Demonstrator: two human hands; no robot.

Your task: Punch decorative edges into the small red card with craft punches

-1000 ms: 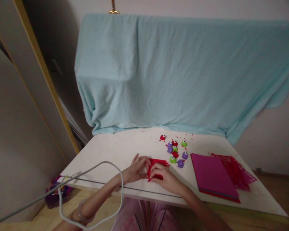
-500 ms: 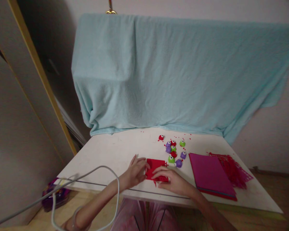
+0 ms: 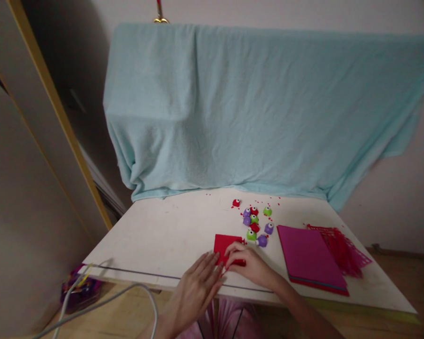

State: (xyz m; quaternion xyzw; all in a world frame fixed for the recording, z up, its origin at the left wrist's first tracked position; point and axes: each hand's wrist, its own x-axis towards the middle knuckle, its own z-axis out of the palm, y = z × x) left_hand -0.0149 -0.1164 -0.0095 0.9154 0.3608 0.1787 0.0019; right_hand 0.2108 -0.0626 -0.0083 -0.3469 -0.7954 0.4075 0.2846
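A small red sheet [image 3: 222, 243] lies flat on the white table in front of me. My left hand [image 3: 196, 283] rests at its near left corner, fingers stretched out side by side, the tips touching the edge. My right hand [image 3: 248, 263] is over the near right part, with bent fingers pinched together at the near edge; what lies between the fingertips is partly hidden. Just past the sheet's far right corner sit a green one-eyed punch-like piece [image 3: 251, 235] and a purple one-eyed piece [image 3: 262, 240]. Red scraps lie by that corner.
Several more one-eyed pieces, among them a red one [image 3: 236, 203], stand farther back among red bits. A stack of magenta sheets [image 3: 311, 254] lies at right, beside tangled red cut-out strips [image 3: 342, 249]. A blue cloth [image 3: 261, 108] hangs behind the table. A grey cable [image 3: 127, 288] loops at lower left.
My left hand has moved down and right, from the sheet's left side to its near corner, and now lies flatter. My right hand's fingers have drawn together at the near edge. The cable has dropped lower.
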